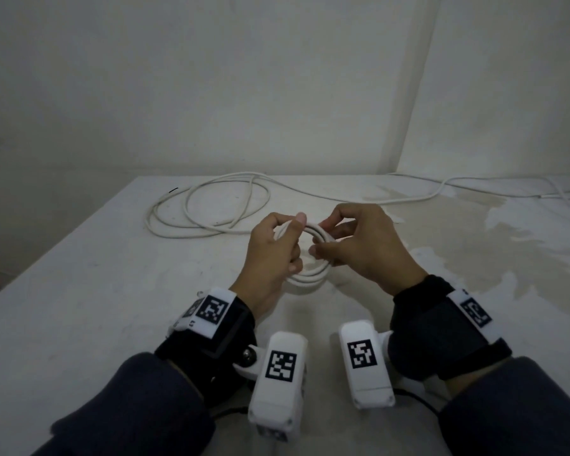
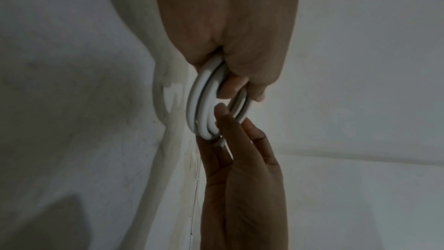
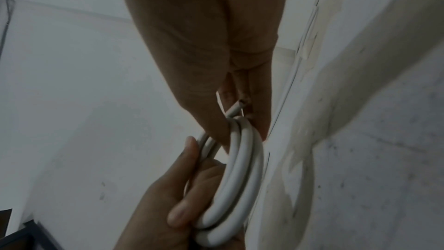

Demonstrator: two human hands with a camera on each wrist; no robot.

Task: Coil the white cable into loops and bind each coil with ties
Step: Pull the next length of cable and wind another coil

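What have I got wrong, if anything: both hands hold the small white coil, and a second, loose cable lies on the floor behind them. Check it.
One thing is wrong: the loose cable lies on the table, not the floor, as the head view shows. The rest holds: the left hand and the right hand both grip the small white coil.

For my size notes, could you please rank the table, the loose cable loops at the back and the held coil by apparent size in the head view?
1. table: by far the largest.
2. loose cable loops: wider than the coil, though farther from the camera.
3. held coil: smallest, partly hidden by the left hand and right hand.
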